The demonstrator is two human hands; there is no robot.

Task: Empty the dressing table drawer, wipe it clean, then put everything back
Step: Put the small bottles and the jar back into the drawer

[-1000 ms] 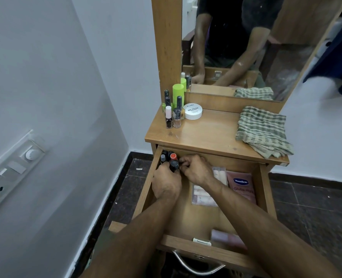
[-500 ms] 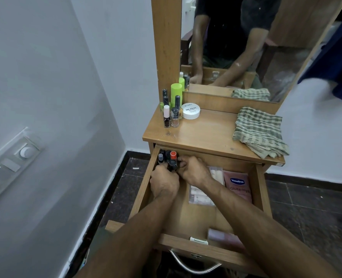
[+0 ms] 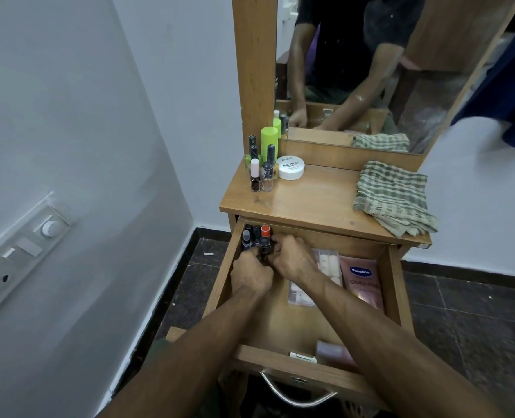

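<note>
1. Progress: the drawer is pulled open and only partly emptied. A group of bottles and a white jar already stand at the back left corner of the tabletop.
2. Left in the drawer: a cluster of small bottles in its back left corner, a clear packet and a pink Vaseline pouch along its right side, and a pinkish item against its front edge.
3. Your hands: the left hand and right hand are close together at the cluster, fingers curled round the small bottles. How many each holds cannot be told.
4. The cloth lies folded at the right edge of the tabletop, untouched. By my judgement, wiping has not begun, and refilling is yet to come.
5. Against the earlier frames: your hands remain at the same cluster in the same corner, with no bottle lifted clear. The tabletop items and the cloth have not moved. Only the view has shifted slightly.
</note>
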